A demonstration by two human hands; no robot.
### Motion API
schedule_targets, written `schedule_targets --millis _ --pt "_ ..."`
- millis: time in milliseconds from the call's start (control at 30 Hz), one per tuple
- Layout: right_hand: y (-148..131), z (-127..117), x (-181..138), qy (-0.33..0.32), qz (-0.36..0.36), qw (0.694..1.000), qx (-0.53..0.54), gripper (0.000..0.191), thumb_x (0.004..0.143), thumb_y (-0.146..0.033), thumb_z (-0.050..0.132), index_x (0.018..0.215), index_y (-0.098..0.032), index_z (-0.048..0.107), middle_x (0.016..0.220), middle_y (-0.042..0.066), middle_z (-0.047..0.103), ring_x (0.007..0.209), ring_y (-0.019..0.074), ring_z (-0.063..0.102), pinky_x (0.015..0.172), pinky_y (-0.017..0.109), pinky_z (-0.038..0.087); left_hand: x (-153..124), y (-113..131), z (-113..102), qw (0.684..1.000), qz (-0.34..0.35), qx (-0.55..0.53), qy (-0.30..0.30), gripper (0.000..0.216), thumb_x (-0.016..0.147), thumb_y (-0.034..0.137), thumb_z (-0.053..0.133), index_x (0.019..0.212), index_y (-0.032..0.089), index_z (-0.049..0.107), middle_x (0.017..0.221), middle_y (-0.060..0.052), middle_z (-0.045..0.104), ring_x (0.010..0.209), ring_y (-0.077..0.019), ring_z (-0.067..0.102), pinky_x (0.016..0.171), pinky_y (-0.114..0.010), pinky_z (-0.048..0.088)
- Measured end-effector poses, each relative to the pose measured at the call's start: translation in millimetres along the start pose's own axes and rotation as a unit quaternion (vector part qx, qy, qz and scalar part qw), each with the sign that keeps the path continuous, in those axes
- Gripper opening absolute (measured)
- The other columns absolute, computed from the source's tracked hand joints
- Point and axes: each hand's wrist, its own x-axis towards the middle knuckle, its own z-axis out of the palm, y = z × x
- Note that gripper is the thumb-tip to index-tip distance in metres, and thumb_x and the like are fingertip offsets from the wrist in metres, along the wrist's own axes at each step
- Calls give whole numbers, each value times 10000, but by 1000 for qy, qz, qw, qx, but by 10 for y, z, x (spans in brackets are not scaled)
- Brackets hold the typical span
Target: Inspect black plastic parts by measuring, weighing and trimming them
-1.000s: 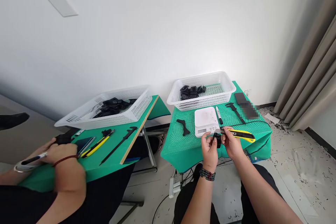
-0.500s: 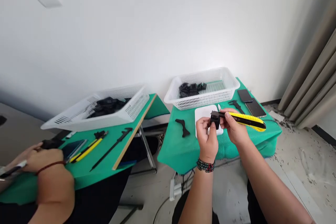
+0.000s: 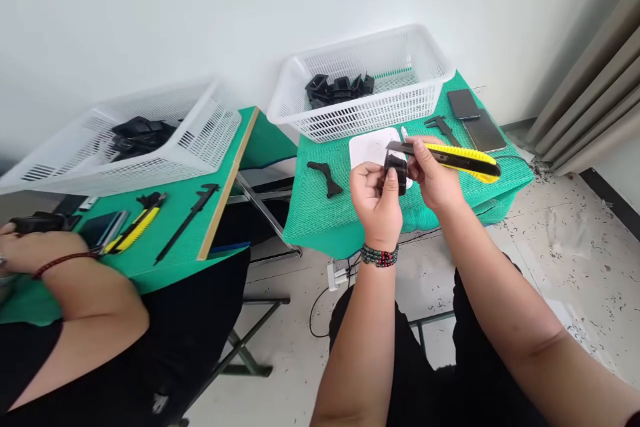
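Observation:
My left hand [image 3: 374, 197] is closed round a small black plastic part [image 3: 395, 172], held up in front of me above the green table's [image 3: 320, 220] near edge. My right hand [image 3: 433, 177] grips a yellow utility knife [image 3: 456, 158]; its blade tip sits at the top of the black part. Behind my hands lies a white scale [image 3: 369, 145], partly hidden. A white basket [image 3: 360, 90] with several black parts stands at the back of the table.
A loose black part [image 3: 324, 177] lies left of the scale. A black caliper [image 3: 440, 127] and two phones [image 3: 475, 120] lie at the right. To the left another person's arm [image 3: 75, 287] rests on a second green table with a basket [image 3: 125, 140], yellow knife [image 3: 134, 229] and caliper [image 3: 187, 213].
The view has tilted down and both hands sit lower and nearer me. The knife blade has come onto the top of the black part. The other person's hand moved left.

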Motion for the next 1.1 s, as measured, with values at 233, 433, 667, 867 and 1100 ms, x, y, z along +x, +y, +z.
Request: schedule_targets --millis 233,433,667,867,1100 --pt "-25 -60 15 82 8 996 38 487 748 -667 797 962 -243 687 662 -57 546 514 77 437 480 232 341 -55 71 22 999 17 27 -4 426 838 539 790 955 212 543 796 19 600 701 -97 609 647 -207 489" --pt "-90 -80 -32 17 30 999 -15 472 753 -670 790 905 -231 708 568 -67 476 510 93 424 487 244 342 -70 38 -3 999 -14 25 -33 427 832 542 793 960 210 557 792 12 620 694 -104 607 650 -212 498" --pt "102 -157 89 148 56 987 -32 524 767 -706 755 916 -208 694 547 -74 456 491 97 403 471 255 340 -98 59 32 998 -39 -49 -25 375 840 445 819 1073 238 610 932 -29 735 860 -147 714 780 -259 571" --pt "72 -99 85 125 73 990 6 528 739 -680 794 938 -199 705 581 -55 515 531 99 469 499 245 377 33 4 -39 989 -107 -105 -17 451 796 481 839 1167 272 689 1148 -59 727 1153 -237 687 976 -372 567" --pt "76 -54 152 147 67 987 15 348 693 -446 855 872 -220 660 611 -62 536 541 96 474 487 235 359 134 -95 -75 975 -175 -131 48 532 713 551 871 763 214 462 763 22 530 741 -128 596 632 -223 508"
